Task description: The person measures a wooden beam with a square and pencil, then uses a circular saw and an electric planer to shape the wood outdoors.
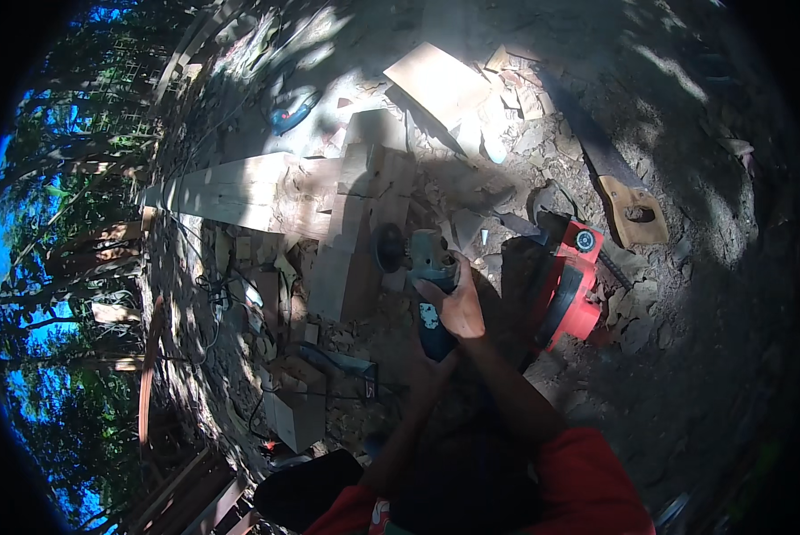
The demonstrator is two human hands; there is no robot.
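Observation:
Both of my hands hold a dark angle grinder [434,325] in front of me. My right hand [462,301] is closed around the grinder near its head. Lower down, my left hand [431,367] lies in shadow and wraps the rear of the body; its fingers are partly hidden. The grinder's round dark disc [389,248] points left, against or very close to the side of a thick squared timber [346,254]; I cannot tell whether it touches. A pale wide timber [226,189] runs off to the left from that piece.
A red power planer [574,299] lies to the right, with a handsaw [632,214] beyond it. A pale board [437,82] and wood scraps lie ahead. A blue tool [293,116] sits far left. Nearer on the left are a wood block [295,417] and cords.

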